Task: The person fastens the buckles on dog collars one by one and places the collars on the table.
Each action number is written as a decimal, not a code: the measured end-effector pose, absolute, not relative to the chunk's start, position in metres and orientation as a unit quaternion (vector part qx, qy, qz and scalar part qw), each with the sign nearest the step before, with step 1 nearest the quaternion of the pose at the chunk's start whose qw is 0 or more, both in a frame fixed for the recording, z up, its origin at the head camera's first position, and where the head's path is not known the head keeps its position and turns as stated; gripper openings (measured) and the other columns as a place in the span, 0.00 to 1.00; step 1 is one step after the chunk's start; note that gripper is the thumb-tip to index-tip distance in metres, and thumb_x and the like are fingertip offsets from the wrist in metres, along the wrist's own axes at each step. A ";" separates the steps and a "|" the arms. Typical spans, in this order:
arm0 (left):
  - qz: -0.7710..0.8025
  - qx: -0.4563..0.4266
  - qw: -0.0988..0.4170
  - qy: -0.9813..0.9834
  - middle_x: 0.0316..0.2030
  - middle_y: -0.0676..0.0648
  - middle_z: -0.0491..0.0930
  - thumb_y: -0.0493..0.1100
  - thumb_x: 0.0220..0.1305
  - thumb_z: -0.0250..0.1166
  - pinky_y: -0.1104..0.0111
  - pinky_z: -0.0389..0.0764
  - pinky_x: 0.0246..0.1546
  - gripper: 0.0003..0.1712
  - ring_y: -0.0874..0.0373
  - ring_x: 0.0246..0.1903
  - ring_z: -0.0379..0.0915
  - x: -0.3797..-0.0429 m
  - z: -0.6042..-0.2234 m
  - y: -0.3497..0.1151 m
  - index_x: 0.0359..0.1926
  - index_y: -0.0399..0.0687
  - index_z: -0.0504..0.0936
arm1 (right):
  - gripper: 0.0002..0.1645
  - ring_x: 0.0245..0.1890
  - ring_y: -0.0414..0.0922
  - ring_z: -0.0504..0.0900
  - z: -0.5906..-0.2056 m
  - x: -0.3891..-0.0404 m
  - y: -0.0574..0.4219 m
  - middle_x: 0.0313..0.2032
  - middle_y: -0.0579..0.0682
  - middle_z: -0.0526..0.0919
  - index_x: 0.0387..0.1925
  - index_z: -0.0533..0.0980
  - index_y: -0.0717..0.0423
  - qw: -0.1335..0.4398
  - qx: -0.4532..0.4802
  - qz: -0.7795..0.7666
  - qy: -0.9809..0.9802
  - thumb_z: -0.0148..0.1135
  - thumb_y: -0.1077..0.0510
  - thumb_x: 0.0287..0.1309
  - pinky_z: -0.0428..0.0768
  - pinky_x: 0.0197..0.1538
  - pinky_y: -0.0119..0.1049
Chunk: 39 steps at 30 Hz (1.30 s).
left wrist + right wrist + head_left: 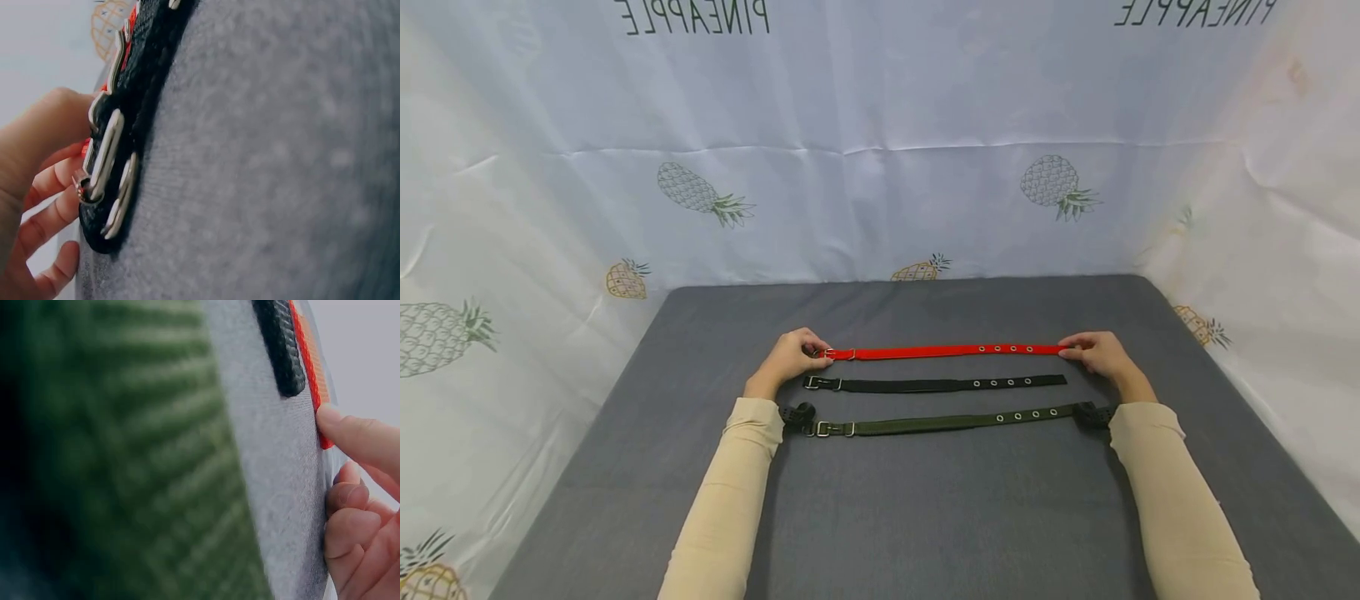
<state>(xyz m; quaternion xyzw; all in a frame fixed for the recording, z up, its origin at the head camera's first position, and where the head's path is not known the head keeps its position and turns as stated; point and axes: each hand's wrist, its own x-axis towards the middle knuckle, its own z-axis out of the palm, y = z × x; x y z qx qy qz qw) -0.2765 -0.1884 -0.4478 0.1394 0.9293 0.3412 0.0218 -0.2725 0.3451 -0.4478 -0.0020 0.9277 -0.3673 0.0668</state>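
A red collar (917,352) with a metal buckle and eyelets lies stretched across the far part of the table. At its buckle end, my left hand (790,358) pinches it between thumb and fingers. My right hand (1097,350) pinches the eyelet end, the thumb against the red strap (307,356) in the right wrist view. Nearer me lies a black collar (917,386), its buckle (106,156) large in the left wrist view and partly hiding the left fingers. Closest is a dark green collar (917,425), roughly parallel, its ends beside my wrists.
The collars rest on a grey cloth-covered table (940,517). White pineapple-printed curtains (880,208) hang behind and at both sides. Dark wrist-worn devices (797,415) sit close to both ends of the green collar.
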 end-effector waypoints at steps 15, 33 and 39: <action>0.340 0.158 0.014 0.927 0.38 0.41 0.82 0.41 0.55 0.72 0.68 0.74 0.37 0.12 0.54 0.35 0.74 -0.276 -0.444 -0.192 0.40 0.41 0.87 | 0.17 0.18 0.35 0.66 -0.437 -0.268 0.341 0.26 0.46 0.77 0.39 0.80 0.68 0.077 -0.058 -0.321 0.942 0.70 0.57 0.54 0.68 0.23 0.31; 0.395 0.166 -0.025 0.903 0.39 0.38 0.87 0.39 0.57 0.70 0.60 0.81 0.42 0.12 0.47 0.40 0.82 -0.267 -0.418 -0.192 0.43 0.40 0.87 | 0.19 0.23 0.36 0.71 -0.414 -0.257 0.343 0.25 0.32 0.82 0.45 0.74 0.65 0.089 -0.027 -0.435 0.896 0.61 0.51 0.64 0.74 0.28 0.33; 0.476 0.137 -0.034 0.868 0.43 0.35 0.85 0.38 0.58 0.69 0.71 0.81 0.39 0.15 0.60 0.37 0.81 -0.259 -0.411 -0.196 0.46 0.39 0.85 | 0.11 0.28 0.37 0.78 -0.408 -0.251 0.342 0.28 0.33 0.83 0.43 0.78 0.51 0.054 -0.041 -0.502 0.862 0.62 0.51 0.63 0.81 0.35 0.31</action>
